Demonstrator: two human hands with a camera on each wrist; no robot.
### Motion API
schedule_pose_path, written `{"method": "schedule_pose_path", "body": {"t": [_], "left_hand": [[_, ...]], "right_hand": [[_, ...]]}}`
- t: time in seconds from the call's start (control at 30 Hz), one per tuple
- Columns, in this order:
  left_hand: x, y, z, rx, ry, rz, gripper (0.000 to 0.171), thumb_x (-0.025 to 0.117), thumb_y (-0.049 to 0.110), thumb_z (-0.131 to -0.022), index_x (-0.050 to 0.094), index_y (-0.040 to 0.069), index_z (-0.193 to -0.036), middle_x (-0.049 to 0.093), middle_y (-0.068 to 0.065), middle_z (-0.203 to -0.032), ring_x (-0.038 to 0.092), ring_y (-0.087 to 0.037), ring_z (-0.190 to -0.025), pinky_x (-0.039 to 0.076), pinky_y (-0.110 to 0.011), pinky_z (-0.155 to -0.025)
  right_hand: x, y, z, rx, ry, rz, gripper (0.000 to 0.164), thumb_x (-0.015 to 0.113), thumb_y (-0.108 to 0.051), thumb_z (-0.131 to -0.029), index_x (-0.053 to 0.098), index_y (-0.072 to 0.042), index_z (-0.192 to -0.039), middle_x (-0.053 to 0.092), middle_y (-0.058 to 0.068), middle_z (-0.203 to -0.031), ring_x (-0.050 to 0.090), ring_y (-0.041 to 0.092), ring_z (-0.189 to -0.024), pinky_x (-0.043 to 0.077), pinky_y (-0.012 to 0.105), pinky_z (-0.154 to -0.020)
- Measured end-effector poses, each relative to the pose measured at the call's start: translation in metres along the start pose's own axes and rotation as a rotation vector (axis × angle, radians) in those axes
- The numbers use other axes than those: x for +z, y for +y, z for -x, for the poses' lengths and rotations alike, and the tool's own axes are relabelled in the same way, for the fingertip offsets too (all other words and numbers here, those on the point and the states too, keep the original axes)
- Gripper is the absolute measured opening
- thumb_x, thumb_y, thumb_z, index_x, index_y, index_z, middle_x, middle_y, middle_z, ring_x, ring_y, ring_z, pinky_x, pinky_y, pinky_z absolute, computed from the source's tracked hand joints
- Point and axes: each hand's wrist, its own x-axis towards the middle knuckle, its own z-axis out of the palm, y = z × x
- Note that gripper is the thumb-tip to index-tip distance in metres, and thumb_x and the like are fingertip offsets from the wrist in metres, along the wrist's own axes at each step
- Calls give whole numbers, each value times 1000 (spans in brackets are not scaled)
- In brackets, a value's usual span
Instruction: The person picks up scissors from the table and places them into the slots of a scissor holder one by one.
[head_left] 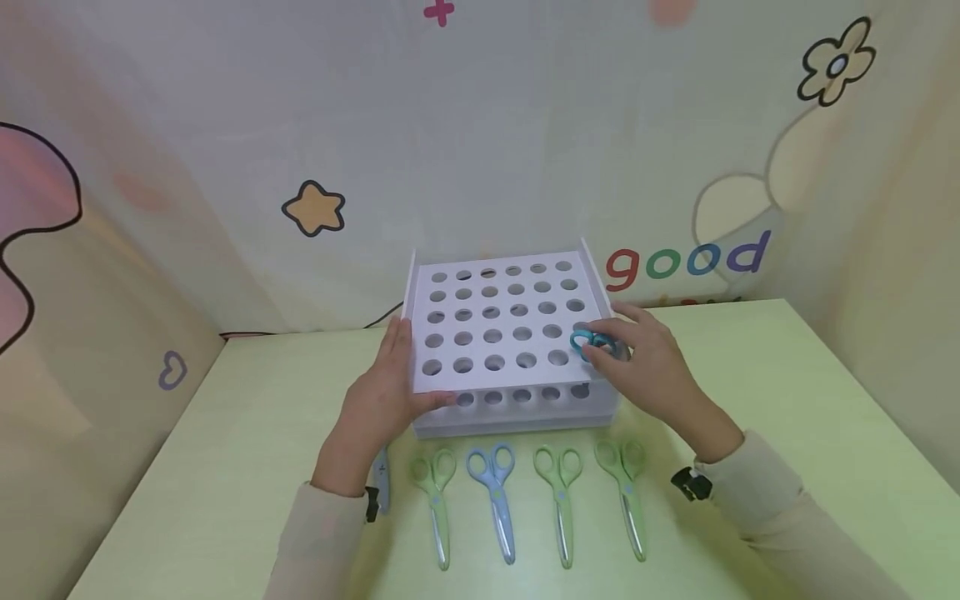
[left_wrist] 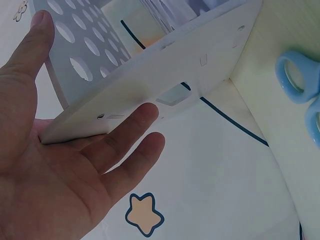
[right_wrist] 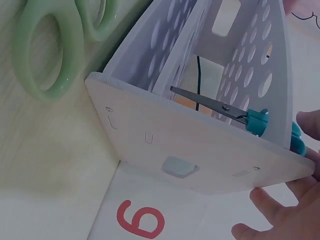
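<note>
My right hand (head_left: pixel 647 360) pinches teal scissors (right_wrist: pixel 257 122), left hand (head_left: pixel 378 402) grips the perforated rack (head_left: pixel 477 325); yellow-green worktop (head_left: pixel 240 433) beneath it, cartoon-printed backdrop (head_left: pixel 480 150) behind

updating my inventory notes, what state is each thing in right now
white rack: standing on the table
teal scissors: through a rack hole, blades apparently closed
three green scissors: lying closed
middle blue scissors: lying closed
leftmost scissors: partly hidden, cannot tell
left hand: holding rack
right hand: pinching teal handles

six scissors (head_left: pixel 498 496), one rack (head_left: pixel 517 425), two hands (head_left: pixel 378 398)
</note>
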Motion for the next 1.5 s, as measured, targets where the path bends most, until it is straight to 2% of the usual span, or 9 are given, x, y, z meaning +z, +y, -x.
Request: {"method": "schedule_pose_path", "body": {"t": [0.2,0.4,0.5,0.63,0.77,0.97,1.07,1.3,1.5], "left_hand": [[3,-2,1,-5,-9,-19,125,85,49,-78,4,3,-162,2,-14,-169,60,-29,-97,47,-35,-66],[3,-3,2,-11,-12,-43,126,85,51,-79,3,3,-162,1,-15,-168,61,-29,-98,48,-34,-66],[3,-2,2,-11,-13,-43,125,85,50,-79,3,2,-162,1,-15,-168,61,-29,-98,47,-34,-66],[3,-3,3,-6,-9,-34,125,86,48,-79,4,1,-161,2,-16,-168,61,-30,-101,47,-34,-65],[4,-3,4,-8,-11,-31,125,86,47,-79,4,2,-161,2,-16,-168,61,-30,-100,47,-34,-65],[4,-3,5,-13,-9,-27,125,86,46,-79,3,4,-162,1,-14,-169,61,-29,-95,47,-34,-65],[3,-3,5,-13,-10,-28,125,86,47,-79,3,4,-162,1,-14,-169,61,-29,-95,47,-34,-66],[0,-2,3,-15,-9,-30,125,86,47,-79,3,3,-162,0,-13,-169,61,-31,-101,47,-34,-64],[0,-1,1,-12,-18,-9,125,86,46,-79,3,4,-162,-1,-13,-169,61,-31,-101,46,-34,-64]], "right_hand": [[3,2,5,8,-9,-7,33,71,-18,-94,71,-2,-124,46,26,-146,41,50,-132,36,66,-101],[0,8,13,-3,96,-124,35,70,-16,-96,69,-4,-129,56,19,-141,46,40,-134,39,61,-102],[-4,14,18,-2,182,-208,36,70,-16,-97,67,-5,-132,63,13,-134,52,29,-130,43,46,-105],[-9,22,25,56,227,-272,37,67,-24,-100,66,-5,-132,66,11,-129,60,8,-114,48,19,-90],[-12,32,36,144,178,-280,40,62,-31,-102,65,-4,-132,66,15,-128,58,-3,-105,46,12,-82],[-7,54,54,217,81,-346,44,58,-31,-105,61,2,-134,64,23,-128,64,-3,-95,51,16,-79],[-5,63,62,239,33,-378,45,55,-29,-106,58,6,-135,64,25,-126,67,1,-95,53,20,-79],[-2,78,75,251,-90,-243,43,63,-22,-102,58,3,-136,66,22,-123,69,21,-89,54,25,-72],[8,88,85,165,-225,-108,38,73,-11,-94,65,-2,-131,66,9,-114,57,15,-80,48,27,-67]]}}
